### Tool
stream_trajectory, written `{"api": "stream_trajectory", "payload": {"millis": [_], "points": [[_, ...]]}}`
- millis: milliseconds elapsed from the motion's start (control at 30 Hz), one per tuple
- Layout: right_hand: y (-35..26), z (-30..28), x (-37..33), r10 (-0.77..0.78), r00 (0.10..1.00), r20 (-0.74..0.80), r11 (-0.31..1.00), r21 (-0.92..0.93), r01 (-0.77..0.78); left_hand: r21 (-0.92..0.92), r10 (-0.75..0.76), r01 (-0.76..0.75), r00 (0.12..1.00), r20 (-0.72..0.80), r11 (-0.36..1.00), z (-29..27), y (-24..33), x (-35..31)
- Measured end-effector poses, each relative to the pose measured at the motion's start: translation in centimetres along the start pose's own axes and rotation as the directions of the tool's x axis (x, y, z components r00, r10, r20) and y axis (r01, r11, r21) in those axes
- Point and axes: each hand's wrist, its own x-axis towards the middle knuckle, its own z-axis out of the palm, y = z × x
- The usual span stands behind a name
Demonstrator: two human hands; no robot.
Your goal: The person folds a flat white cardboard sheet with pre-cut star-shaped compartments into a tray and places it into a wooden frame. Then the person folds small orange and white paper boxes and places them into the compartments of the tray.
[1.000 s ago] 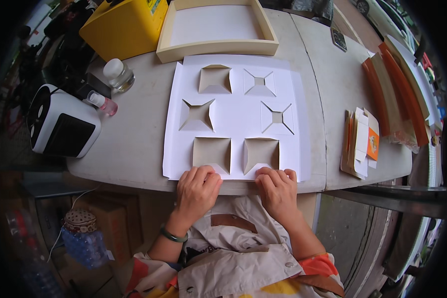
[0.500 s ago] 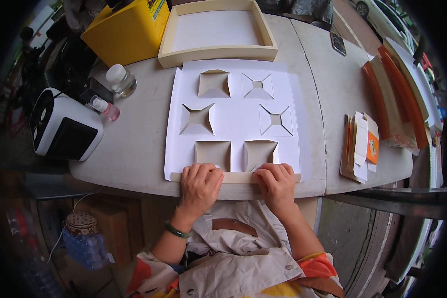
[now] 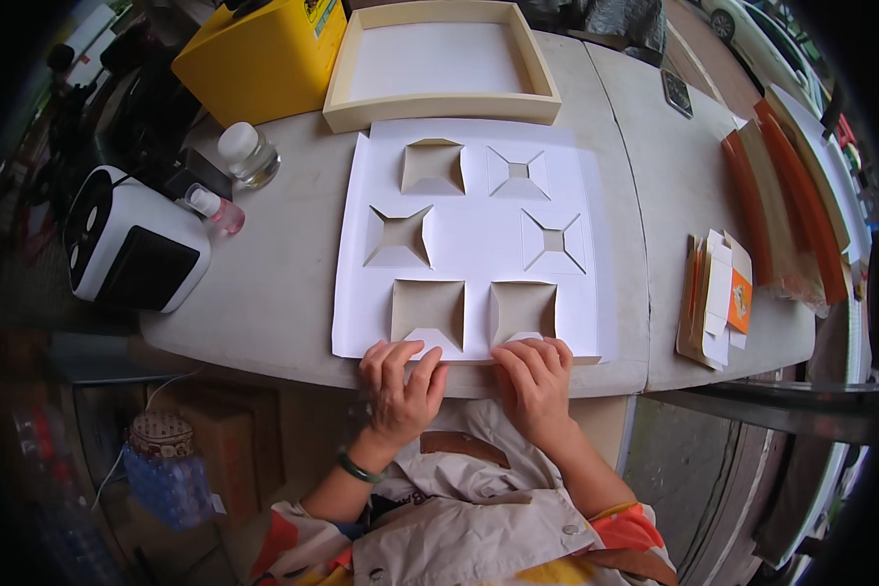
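Observation:
A white cardboard insert lies on the table with several square cut-outs, their flaps pushed down to different degrees. The two far-right and right-middle cut-outs show only small gaps along crossed slits, while the nearest two stand wide. My left hand curls its fingers over the insert's near edge, by the left front cut-out. Along the same edge, my right hand grips with bent fingers below the right front cut-out. The near flap is folded down and mostly hidden by both hands.
A shallow cream tray stands just behind the insert, beside a yellow box. To the left are a glass jar, a pink spray bottle and a white heater-like device. Folded orange-and-white cartons and a phone lie right.
The insert's near strip, seen lying beyond the table edge before, is now folded down out of sight. Both hands have drawn slightly toward me, and the left fingers have loosened a little.

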Motion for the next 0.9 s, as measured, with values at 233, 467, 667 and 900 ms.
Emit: {"api": "stream_trajectory", "payload": {"millis": [233, 467, 667, 900], "points": [[0.7, -2.4, -0.5, 0.046, 0.992, -0.114, 0.997, -0.048, -0.052, -0.049, -0.159, 0.163, 0.984, 0.074, 0.985, -1.9, -0.7, 0.8], [2.7, -3.2, -0.4, 0.116, 0.988, 0.104, 0.992, -0.056, -0.111, -0.097, -0.050, 0.069, 0.982, 0.181, 0.993, -1.6, -1.3, 0.6], [2.2, -3.4, 0.5, 0.071, 0.984, 0.162, 0.991, -0.124, -0.051, 0.003, 0.017, -0.019, 0.947, 0.321, 1.000, -1.9, -0.7, 1.7], [0.5, -3.6, 2.1, 0.065, 0.958, 0.279, 0.966, -0.259, 0.009, 0.097, -0.010, -0.034, 0.905, 0.425, 0.995, -1.8, 1.5, 3.1]]}}
